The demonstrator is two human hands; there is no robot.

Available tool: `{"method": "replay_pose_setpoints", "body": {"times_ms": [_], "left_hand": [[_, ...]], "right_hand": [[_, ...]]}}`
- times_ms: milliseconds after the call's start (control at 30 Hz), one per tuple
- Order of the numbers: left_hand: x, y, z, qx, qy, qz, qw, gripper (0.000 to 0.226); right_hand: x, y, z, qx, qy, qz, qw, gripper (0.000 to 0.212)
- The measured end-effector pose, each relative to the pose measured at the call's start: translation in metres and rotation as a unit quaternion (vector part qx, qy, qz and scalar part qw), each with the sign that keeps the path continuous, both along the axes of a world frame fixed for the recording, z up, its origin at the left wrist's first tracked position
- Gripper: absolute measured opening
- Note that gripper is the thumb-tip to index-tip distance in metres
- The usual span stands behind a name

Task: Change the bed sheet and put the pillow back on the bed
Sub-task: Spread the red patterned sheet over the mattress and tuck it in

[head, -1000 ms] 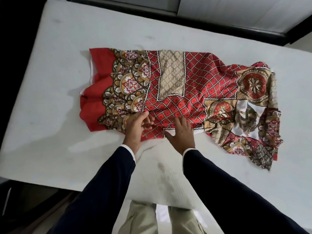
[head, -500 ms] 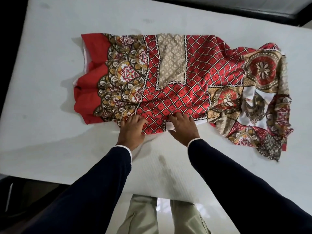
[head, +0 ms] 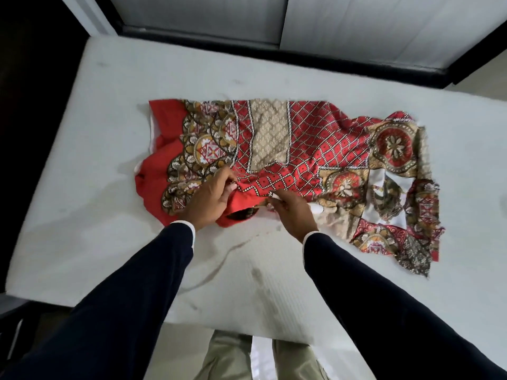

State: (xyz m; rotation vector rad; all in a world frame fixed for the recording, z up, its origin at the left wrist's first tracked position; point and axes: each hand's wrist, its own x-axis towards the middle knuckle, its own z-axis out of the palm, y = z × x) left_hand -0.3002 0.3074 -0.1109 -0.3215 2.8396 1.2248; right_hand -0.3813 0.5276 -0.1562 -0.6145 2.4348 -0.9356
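Head view, item one: bed sheet [head: 288, 160], folded and partly rumpled, lying on the bare white mattress [head: 109, 215], roughly central, long axis running left to right across the bed, so the bulk extends away to either side and to the far side of both hands. Printed cotton-like cloth, red diamond lattice, beige panel, brown and gold medallions, plain red band at the left end, loose crumpled tail at the right

Item two: left hand [head: 211, 201], at the near edge of the sheet, fingers curled and pinching a lifted fold of red cloth

Item three: right hand [head: 292, 212], just beside the left, fingertips pressed together on the same near edge, pinching a hem; both equally near the cloth

Judgement: unfolding has begun; the near layer likely wants drawing toward the person to open

Item four: dark sleeves [head: 370, 297], white cuffs

Pillow: not in view
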Motion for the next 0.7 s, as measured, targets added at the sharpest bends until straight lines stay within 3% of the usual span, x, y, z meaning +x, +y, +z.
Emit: {"method": "replay_pose_setpoints", "body": {"times_ms": [100, 167, 233, 400, 567, 700], "left_hand": [[-0.023, -0.004, 0.055, 0.009, -0.048, -0.057, 0.997, 0.03], [-0.038, -0.004, 0.089, -0.058, -0.086, -0.125, 0.987, 0.06], [-0.052, 0.001, 0.124, -0.15, -0.073, -0.174, 0.97, 0.077], [-0.09, 0.019, 0.204, -0.247, -0.044, -0.212, 0.945, 0.057], [-0.109, 0.036, 0.261, -0.167, -0.069, -0.249, 0.951, 0.032], [-0.115, 0.056, 0.31, -0.168, 0.048, -0.238, 0.955, 0.014]], "right_hand": [[-0.023, 0.006, 0.064, -0.032, -0.026, 0.02, 0.999, 0.016], [-0.037, 0.014, 0.101, -0.038, -0.038, 0.043, 0.998, 0.011], [-0.049, 0.023, 0.138, -0.029, 0.001, 0.073, 0.997, 0.029], [-0.068, 0.043, 0.193, 0.027, 0.152, 0.106, 0.982, 0.045], [-0.086, 0.069, 0.21, 0.097, 0.258, 0.084, 0.958, 0.039], [-0.104, 0.104, 0.199, 0.145, 0.26, 0.001, 0.955, 0.035]]}}
